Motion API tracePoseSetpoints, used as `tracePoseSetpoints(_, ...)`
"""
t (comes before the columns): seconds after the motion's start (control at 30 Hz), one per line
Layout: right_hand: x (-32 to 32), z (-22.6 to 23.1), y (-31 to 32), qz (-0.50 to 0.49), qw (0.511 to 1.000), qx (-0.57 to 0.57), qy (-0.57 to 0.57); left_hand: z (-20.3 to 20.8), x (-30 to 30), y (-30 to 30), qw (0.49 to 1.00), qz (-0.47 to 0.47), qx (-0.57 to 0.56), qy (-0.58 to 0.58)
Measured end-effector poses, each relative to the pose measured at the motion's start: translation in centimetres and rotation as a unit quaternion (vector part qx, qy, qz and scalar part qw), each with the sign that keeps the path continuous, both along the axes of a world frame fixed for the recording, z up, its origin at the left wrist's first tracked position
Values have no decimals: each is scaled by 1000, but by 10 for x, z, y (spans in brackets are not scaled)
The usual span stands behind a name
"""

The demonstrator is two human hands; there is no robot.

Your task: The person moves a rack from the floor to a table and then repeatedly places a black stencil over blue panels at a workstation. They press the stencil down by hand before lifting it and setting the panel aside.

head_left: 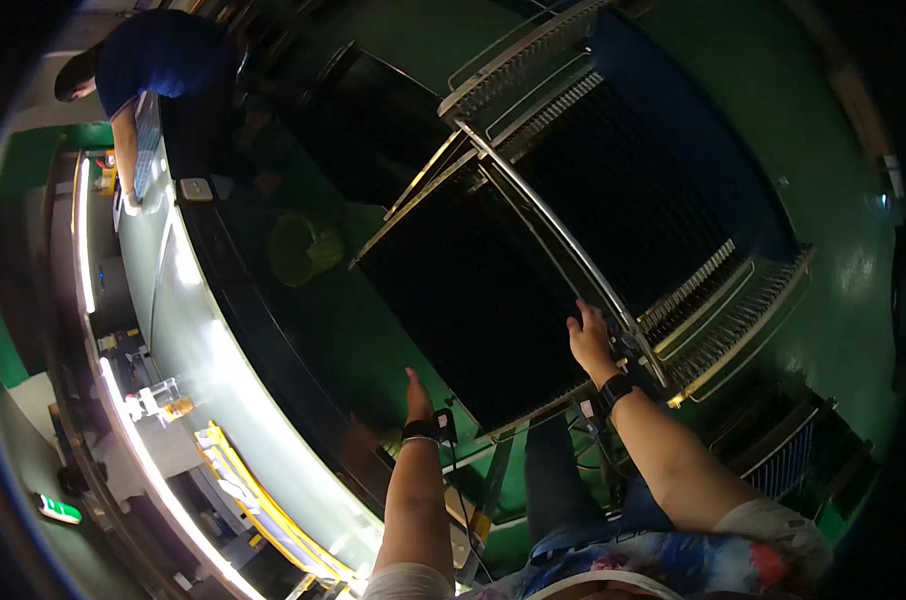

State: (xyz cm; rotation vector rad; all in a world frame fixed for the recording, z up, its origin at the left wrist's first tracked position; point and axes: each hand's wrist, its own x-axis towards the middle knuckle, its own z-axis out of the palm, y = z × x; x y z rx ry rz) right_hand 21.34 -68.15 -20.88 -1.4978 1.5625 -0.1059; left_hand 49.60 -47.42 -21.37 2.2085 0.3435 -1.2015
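Observation:
A large dark flat panel (453, 290) is in front of me, tilted in view, beside a metal rack (553, 215) with slotted rails (688, 290). My left hand (419, 402) is raised just left of the panel's near part, fingers stretched out, holding nothing I can see. My right hand (591, 343) is at the panel's right side, next to the rack's shiny bar, with thumb and fingers apart. Whether it touches the panel's edge I cannot tell. Black bands are around both wrists, and a thin cord (457, 490) hangs near the left one.
A long workbench (228, 370) lit by bright tubes runs along the left, with a yellow-edged rack (253, 500) on it. A co-worker (163, 60) in dark blue bends over its far end. A greenish bin (303, 248) stands on the green floor. Another slotted rack (783, 455) is at lower right.

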Motion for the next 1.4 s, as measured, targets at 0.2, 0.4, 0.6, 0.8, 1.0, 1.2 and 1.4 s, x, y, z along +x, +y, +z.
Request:
tracePoseSetpoints(0.2,22,-40,-26,-2,999,-35,5,-14,6,-8,986,129,-83,72)
tracePoseSetpoints(0.4,-9,-124,-53,-145,978,91,-118,-32,7,-28,966,158,-156,133)
tracePoseSetpoints(0.6,9,-140,-74,-270,900,264,-217,-63,30,-1,923,244,-263,140)
tracePoseSetpoints(0.8,19,-128,-60,-200,934,214,-203,-95,34,27,922,292,-247,66)
tracePoseSetpoints(1.0,4,-79,-47,-272,913,171,-252,-17,0,21,902,311,-286,86)
tracePoseSetpoints(1.2,-23,-41,-17,-253,920,193,-227,62,-33,41,894,340,-291,10)
tracePoseSetpoints(1.4,-54,10,12,-283,873,253,-306,115,-56,77,874,378,-305,17)
